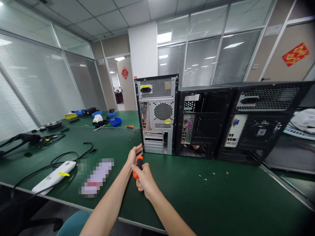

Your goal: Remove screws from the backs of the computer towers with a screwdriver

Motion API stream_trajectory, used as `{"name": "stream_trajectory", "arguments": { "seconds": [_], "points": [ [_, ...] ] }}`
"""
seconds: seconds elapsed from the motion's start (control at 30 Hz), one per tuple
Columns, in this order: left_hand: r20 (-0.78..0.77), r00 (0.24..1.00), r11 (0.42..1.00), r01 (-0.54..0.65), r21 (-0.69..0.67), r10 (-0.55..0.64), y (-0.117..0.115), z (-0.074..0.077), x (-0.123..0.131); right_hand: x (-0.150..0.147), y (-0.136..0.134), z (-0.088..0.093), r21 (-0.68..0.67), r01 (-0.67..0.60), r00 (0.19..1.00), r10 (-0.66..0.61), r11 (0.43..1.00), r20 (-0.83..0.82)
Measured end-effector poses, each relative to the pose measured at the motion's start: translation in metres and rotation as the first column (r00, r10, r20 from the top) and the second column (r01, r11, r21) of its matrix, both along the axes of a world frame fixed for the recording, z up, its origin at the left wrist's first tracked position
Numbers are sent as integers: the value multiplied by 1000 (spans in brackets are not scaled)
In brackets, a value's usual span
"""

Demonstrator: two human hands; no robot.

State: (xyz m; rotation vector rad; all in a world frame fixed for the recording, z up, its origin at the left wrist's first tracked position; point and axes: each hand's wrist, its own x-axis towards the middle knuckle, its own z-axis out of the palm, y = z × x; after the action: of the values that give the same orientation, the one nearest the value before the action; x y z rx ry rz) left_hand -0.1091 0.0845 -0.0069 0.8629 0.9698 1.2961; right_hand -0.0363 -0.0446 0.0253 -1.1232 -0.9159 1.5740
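My right hand (144, 180) is closed around the orange and black handle of a screwdriver (139, 162). Its thin metal shaft points up at the lower left corner of a silver-backed computer case (158, 131). Beside the shaft's tip, my left hand (133, 155) has its fingertips drawn together against that corner. Whatever lies between those fingertips is hidden or too small to name. The case stands upright, its rear panel facing me, with a power socket, ports, a round fan grille and slot covers.
Two black computer cases (196, 130) (261, 124) stand close on the right. Small loose bits (213, 173) lie before them. At left are a white power strip (55, 178) with black cables and a blurred-out item (97, 178). Farther back are blue trays (115, 122) and another orange screwdriver (129, 127).
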Motion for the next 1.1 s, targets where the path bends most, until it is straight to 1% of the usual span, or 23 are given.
{"name": "stream_trajectory", "arguments": {
  "seconds": [0.13, 0.27, 0.43, 0.6, 0.77, 0.9, 1.1],
  "points": [
    [52, 999, 1000, 8, -21, -7, -1, 3, 2, 5, -2, 5, -26, -11, 1000, 10, 1000, -26],
    [105, 994, 998, 33, -53, -27, -2, 6, 3, 5, -3, 4, -21, -26, 996, 24, 999, -85],
    [103, 995, 996, 25, -81, -17, -1, 6, 3, 2, -3, 1, -11, -35, 987, 33, 999, -159],
    [95, 995, 997, 18, -81, -11, 0, 5, 4, 2, -3, -1, -6, -51, 972, 48, 999, -232],
    [92, 996, 994, 0, -107, 10, 1, 5, 4, 6, -4, -1, -5, -97, 944, 90, 995, -318],
    [103, 995, 995, 5, -98, 6, 3, 3, 4, 10, -4, 0, -20, -131, 923, 114, 991, -368],
    [123, 992, 998, 18, -63, -11, 7, -3, 2, 12, -4, 0, -70, -158, 900, 114, 985, -421]
  ]
}}
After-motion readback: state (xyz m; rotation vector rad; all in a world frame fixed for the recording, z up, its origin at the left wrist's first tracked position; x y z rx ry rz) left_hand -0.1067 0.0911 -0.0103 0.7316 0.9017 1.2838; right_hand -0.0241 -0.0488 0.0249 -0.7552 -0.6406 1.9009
